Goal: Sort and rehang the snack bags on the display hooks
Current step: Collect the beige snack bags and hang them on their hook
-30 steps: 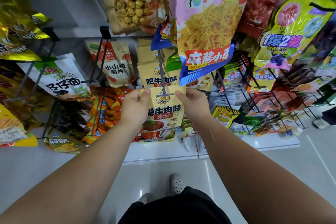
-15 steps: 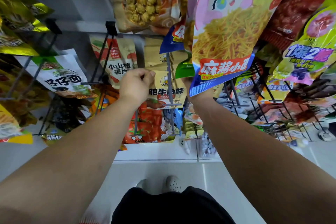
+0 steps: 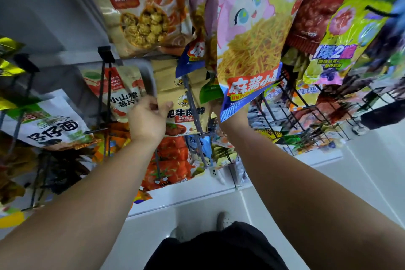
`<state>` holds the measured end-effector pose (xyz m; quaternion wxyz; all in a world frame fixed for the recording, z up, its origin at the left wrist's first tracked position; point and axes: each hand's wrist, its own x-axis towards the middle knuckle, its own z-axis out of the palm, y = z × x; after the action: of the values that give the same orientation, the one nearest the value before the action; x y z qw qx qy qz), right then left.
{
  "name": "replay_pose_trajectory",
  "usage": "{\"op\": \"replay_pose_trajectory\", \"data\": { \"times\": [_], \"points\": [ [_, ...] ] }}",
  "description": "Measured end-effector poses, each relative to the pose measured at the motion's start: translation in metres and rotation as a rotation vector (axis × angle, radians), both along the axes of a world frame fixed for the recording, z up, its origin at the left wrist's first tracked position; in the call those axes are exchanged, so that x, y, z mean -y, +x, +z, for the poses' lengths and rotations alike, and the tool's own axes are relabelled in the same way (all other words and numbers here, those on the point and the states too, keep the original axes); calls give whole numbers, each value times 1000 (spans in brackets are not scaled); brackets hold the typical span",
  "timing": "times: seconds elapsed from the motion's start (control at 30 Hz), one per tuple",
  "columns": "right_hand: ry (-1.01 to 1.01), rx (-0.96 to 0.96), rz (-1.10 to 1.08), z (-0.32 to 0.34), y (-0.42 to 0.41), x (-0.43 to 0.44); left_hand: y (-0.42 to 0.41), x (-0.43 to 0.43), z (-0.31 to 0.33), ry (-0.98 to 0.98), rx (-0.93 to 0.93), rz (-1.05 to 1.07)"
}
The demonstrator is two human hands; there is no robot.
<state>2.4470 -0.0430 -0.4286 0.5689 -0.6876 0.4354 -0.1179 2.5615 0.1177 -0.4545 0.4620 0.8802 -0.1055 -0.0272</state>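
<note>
Mid-rehang, judging by the grip. Pinching the left edge of the yellow beef-flavour bag (image 3: 186, 114) with the left hand (image 3: 147, 119), thumb on the front face, fingers curled round the edge. Can't tell the state of the right hand (image 3: 219, 109): mostly hidden behind the low corner of the pink-cartoon noodle bag (image 3: 252, 50), seemingly reaching for the bag's right edge. Already threaded on the grey hook (image 3: 193, 105), prong running across the front toward the camera; sitting partway along, just in front of the matching yellow bags (image 3: 166, 79) further back on the same prong

Next, probably: slide back flush against the matching stack, square up with label facing out, then release. Calls for a straight push along the prong, not sideways, or risks tearing the hang hole

Around: popcorn bag (image 3: 140, 17) hanging above, hawthorn crisp bag (image 3: 123, 94) just beside the left hand, green-and-white noodle bag (image 3: 50, 125) further left, red tomato-print bags (image 3: 171, 164) below, black hook arm (image 3: 102, 98) just left of the hand, crowded wire hooks (image 3: 285, 114) with mixed packets off to the right

In the way: pink-cartoon noodle bag drooping over the right side of the work spot, blocking sight of the right hand. Blue packet corner (image 3: 188, 61) overlapping the top of the matching stack. Worth nudging both aside before pushing back
</note>
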Motion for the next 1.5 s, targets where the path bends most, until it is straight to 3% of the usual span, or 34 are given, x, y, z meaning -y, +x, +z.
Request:
{"op": "replay_pose_trajectory", "data": {
  "times": [0.17, 0.27, 0.4, 0.5, 0.67, 0.83, 0.97, 1.17, 1.5],
  "points": [
    [-118, -77, 81, -16, -43, 24, -44, -4, -13, 22, -180, 157],
    [-73, -86, 74, -31, -76, 56, -77, 7, -29, 129, -325, 15],
    [-27, -80, 148, -37, -103, 104, -127, 45, -26, 37, -482, -139],
    [-2, -34, 195, -28, -104, 134, -162, 84, -11, -123, -541, -97],
    [-35, 101, 272, -19, -69, 153, -187, 136, 32, -269, -380, -39],
    [-89, 71, 258, -15, -30, 163, -184, 152, 53, -87, -146, -85],
    [-74, 85, 251, -11, -10, 163, -188, 147, 55, -109, -63, -156],
    [-219, -24, 277, -20, -5, 169, -191, 142, 50, -129, -60, -103],
    [-473, 174, 365, -22, -67, 155, -192, 139, 47, -65, -51, -83]
  ]
}}
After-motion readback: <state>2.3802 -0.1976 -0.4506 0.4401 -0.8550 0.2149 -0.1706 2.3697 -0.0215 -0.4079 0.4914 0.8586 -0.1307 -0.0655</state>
